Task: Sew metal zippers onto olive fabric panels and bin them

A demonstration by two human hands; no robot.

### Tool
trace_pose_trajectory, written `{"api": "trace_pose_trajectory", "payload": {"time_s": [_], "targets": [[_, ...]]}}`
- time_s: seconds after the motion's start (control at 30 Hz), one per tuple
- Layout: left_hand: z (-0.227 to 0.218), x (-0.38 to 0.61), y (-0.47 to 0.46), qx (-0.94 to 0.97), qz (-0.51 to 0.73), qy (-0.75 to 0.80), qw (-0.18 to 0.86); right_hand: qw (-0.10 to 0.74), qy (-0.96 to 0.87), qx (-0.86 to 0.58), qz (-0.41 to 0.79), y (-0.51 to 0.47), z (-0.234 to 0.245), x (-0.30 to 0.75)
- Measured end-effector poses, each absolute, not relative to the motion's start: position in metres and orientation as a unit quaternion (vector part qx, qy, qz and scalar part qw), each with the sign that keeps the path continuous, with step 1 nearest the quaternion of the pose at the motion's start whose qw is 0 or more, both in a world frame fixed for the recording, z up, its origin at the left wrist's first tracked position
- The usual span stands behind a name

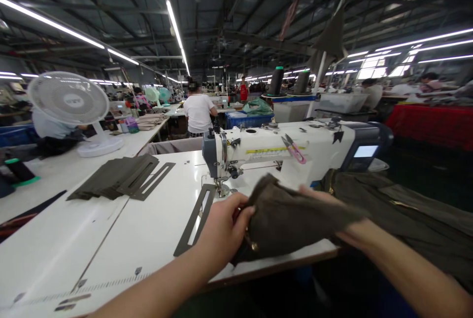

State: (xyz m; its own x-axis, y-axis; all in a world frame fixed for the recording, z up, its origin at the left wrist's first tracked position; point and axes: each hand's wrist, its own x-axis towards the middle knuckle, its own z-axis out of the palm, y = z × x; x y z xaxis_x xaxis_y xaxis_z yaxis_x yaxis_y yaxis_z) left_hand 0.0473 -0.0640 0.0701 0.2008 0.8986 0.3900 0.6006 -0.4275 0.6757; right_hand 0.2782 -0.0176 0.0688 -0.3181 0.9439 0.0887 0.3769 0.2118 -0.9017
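Note:
My left hand (227, 222) pinches the edge of a dark olive fabric piece (291, 219) between thumb and fingers. Brass-coloured zipper hardware (254, 246) shows on the fabric just below that grip. Smeared by motion, my right hand (328, 198) is partly behind the same fabric, so its fingers cannot be made out. The cloth is lifted over the front edge of the white sewing table (148, 239). Beyond it stands a white sewing machine (266, 148), its needle area close to my left hand. A slotted dark panel (195, 219) lies flat left of that hand.
More slotted panels (114, 177) are stacked on the left. Olive garments with zippers (399, 209) are heaped at the right. Pink-handled thread snips (294, 149) rest on the machine. A white fan (74, 103) stands on the neighbouring table. A person in white (199, 111) is further back.

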Motion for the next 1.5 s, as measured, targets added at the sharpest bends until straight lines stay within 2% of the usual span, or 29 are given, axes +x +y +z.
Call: {"api": "trace_pose_trajectory", "payload": {"time_s": [0.07,0.13,0.2,0.23,0.33,0.43,0.5,0.57,0.87,1.23,1.5], "targets": [[0.063,0.051,-0.06,0.668,0.424,0.555,0.258,0.401,-0.628,-0.434,0.507,-0.019,0.081,0.284],[0.047,0.049,-0.057,0.62,0.422,0.58,0.317,0.408,-0.61,-0.436,0.52,-0.017,0.075,0.279],[0.027,0.04,-0.056,0.609,0.412,0.587,0.34,0.387,-0.655,-0.491,0.426,-0.014,0.051,0.267],[0.018,0.033,-0.057,0.618,0.409,0.585,0.329,0.368,-0.69,-0.522,0.341,-0.012,0.036,0.259],[0.004,0.006,-0.066,0.717,0.364,0.56,0.2,0.306,-0.773,-0.537,0.139,-0.008,-0.002,0.238],[0.011,-0.014,-0.074,0.822,0.208,0.521,0.102,0.282,-0.78,-0.556,0.055,-0.007,-0.015,0.227],[0.021,-0.016,-0.076,0.847,0.126,0.507,0.099,0.275,-0.77,-0.574,0.043,-0.006,-0.014,0.225],[0.029,-0.012,-0.076,0.852,0.1,0.505,0.092,0.271,-0.764,-0.584,0.043,-0.006,-0.011,0.225],[0.033,0.003,-0.064,0.858,0.084,0.505,0.045,0.254,-0.745,-0.616,0.039,0.0,-0.002,0.223],[0.042,0.011,-0.055,0.846,0.029,0.532,0.018,0.157,-0.739,-0.656,0.003,0.008,0.0,0.236],[0.043,0.012,-0.054,0.844,0.001,0.535,0.035,0.155,-0.769,-0.62,0.008,-0.001,-0.005,0.243]]}}
